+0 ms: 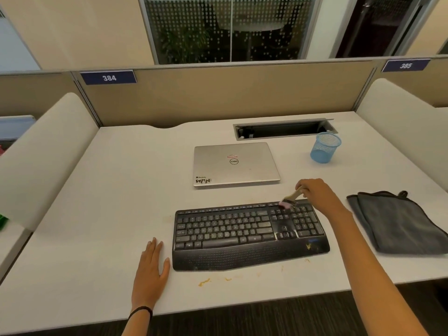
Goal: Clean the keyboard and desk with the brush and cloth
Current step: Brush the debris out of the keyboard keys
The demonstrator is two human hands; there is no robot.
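While the right hand (315, 192) grips the brush (289, 198) with closed fingers, bristle end touching the far right corner of the keyboard (247, 235) above the number pad, the left hand (151, 267) lies flat on the desk (109, 190), fingers spread and holding nothing, just beside the keyboard's near left corner.

Edges/room: keyboard sits near the desk's front edge, slightly skewed. Left half of the desk is bare from the hand out to the rounded side panel. Folded grey cloth (400, 224) lies right of the keyboard, apart from it, reaching toward the right border of view. Yellowish crumbs (204, 282) on the strip between keyboard and front edge; more specks on the palm rest at right. Closed silver laptop (236, 163) is far of the keyboard with a clear gap between. Blue mesh cup (326, 147) stands far right, near the open cable tray (283, 129).

Writing: laptop lid carries a round "DELL" logo seen upside down and a "WMN" sticker at its near left corner; a small red-and-white label is unreadable. Partition plates read "384" (109, 78) and "385" (405, 65).
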